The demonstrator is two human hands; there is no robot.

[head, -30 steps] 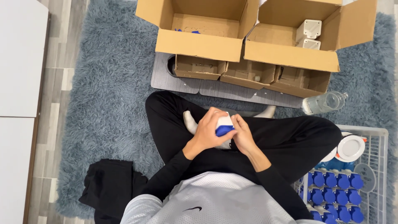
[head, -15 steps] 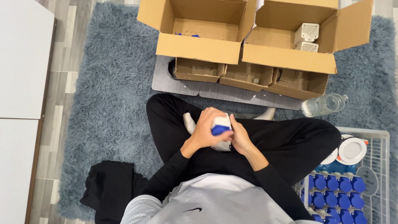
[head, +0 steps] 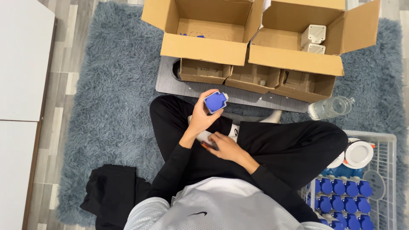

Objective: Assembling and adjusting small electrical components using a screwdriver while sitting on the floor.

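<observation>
Head view looks straight down on a person sitting cross-legged on a shaggy grey-blue rug [head: 110, 98], and the left hand [head: 203, 117] is up above the knee, fingers curled tight round a small blue-capped plastic part [head: 215, 102], cap face tilted up to the camera. Right hand [head: 223, 146] sits low in the lap, fingers loosely bent over a small orange-tipped object [head: 207, 146], though the grip itself is hard to make out. Ahead, two open cardboard boxes [head: 203, 30] stand side by side, the right one holding white square parts [head: 314, 38]. A clear plastic bottle [head: 330, 107] lies by the right knee, and a white wire basket [head: 390, 170] of blue-capped parts [head: 341, 198] waits beside the right leg
</observation>
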